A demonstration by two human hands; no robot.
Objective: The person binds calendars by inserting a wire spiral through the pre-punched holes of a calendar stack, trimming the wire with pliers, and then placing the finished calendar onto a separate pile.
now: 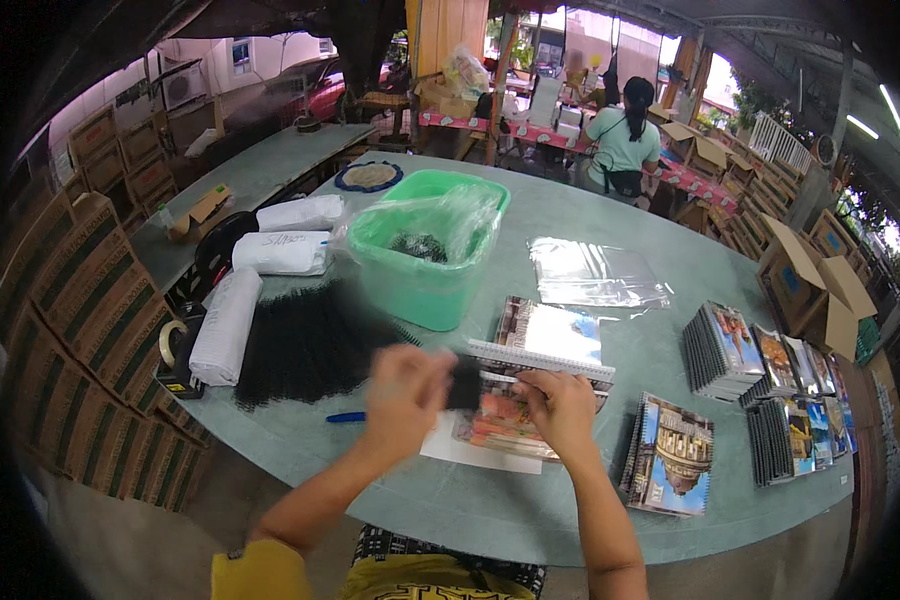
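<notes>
Pinched in the left hand [402, 385] is a black plastic binding comb [462, 383], fingers pressed together on its end, though motion blur hides exactly how they lie. That comb sits between the two hands, just above the stack of picture booklets [530, 400] on the grey-green table [530, 520].

Starting at the left: a tape dispenser [175, 350] at the table edge, white wrapped bundles [225, 325] beside it, then a broad heap of black combs [305, 345] and a blue pen [345, 417] near the left wrist. Behind stands a green tub [420, 285] lined with a clear bag. Further right lie clear plastic sleeves [595, 272], a bound booklet with a building on its cover [670, 452] and rows of finished booklets [760, 380].

The right hand [560, 405] rests curled on the stack, fingertips pressing its near edge — whether it pinches pages or only pins them I cannot tell. Both forearms rise from the lower edge and converge, the left wrist lifted off the table, the right lower and steadier.

What could go wrong: the comb's teeth may miss the punched holes if the loose sheets shift under the right hand, and a hurried left hand could let the comb slip from so small a pinch.
</notes>
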